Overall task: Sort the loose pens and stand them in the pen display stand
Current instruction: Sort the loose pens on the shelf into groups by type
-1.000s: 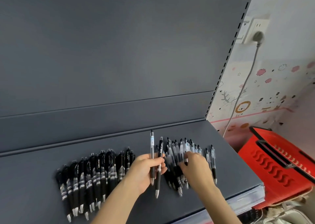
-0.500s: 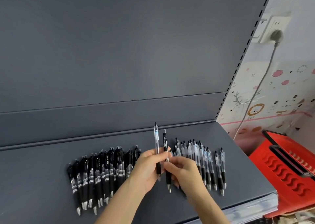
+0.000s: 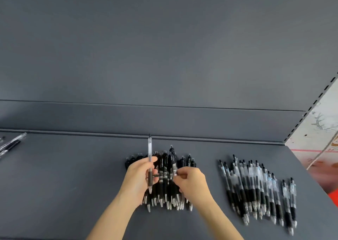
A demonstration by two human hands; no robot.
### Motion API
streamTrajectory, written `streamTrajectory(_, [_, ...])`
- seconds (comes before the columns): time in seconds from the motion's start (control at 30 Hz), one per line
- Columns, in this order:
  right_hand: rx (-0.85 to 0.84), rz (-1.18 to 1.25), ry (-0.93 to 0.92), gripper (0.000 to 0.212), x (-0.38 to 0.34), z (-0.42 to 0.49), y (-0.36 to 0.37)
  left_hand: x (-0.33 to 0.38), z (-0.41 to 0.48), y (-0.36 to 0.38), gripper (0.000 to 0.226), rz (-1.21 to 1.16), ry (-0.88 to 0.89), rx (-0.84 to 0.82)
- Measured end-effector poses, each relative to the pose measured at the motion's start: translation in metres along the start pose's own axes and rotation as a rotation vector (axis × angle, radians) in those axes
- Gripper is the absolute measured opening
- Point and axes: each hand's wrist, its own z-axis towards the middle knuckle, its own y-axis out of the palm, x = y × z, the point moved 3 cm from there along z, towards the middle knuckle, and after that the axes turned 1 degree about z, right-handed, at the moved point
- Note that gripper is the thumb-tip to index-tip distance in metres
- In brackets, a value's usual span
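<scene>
My left hand [image 3: 140,177] holds a clear-barrelled pen [image 3: 150,154] upright over a row of black pens [image 3: 165,201] lying on the dark grey shelf [image 3: 73,194]. My right hand [image 3: 191,182] pinches a black pen [image 3: 172,157] just above that row, tip pointing toward me. A second row, of clear-barrelled pens with black grips [image 3: 256,190], lies to the right, apart from both hands. No pen display stand is in view.
The shelf's grey back panel [image 3: 164,57] rises behind the pens. A few more pens [image 3: 11,144] lie at the far left edge. A slotted upright [image 3: 311,110] and a patterned wall [image 3: 325,130] are on the right.
The view has swung left. My hands moved from the clear pens over to the black row. My right hand took the black pen from my left hand, which keeps the clear one.
</scene>
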Motion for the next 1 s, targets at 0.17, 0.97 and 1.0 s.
streamTrajectory(0.17, [0.03, -0.169, -0.064, 0.019, -0.011, 0.006, 0.014, 0.005, -0.002, -0.011, 0.016, 0.073, 0.014, -0.023])
streamTrajectory(0.97, [0.496, -0.5, 0.073, 0.03, 0.072, -0.059, -0.143, -0.07, 0.001, 0.163, 0.038, 0.853, 0.162, -0.327])
streamTrajectory(1.0, [0.496, -0.498, 0.078, 0.031, 0.073, -0.061, -0.146, -0.074, 0.002, 0.167, 0.039, 0.879, 0.175, -0.321])
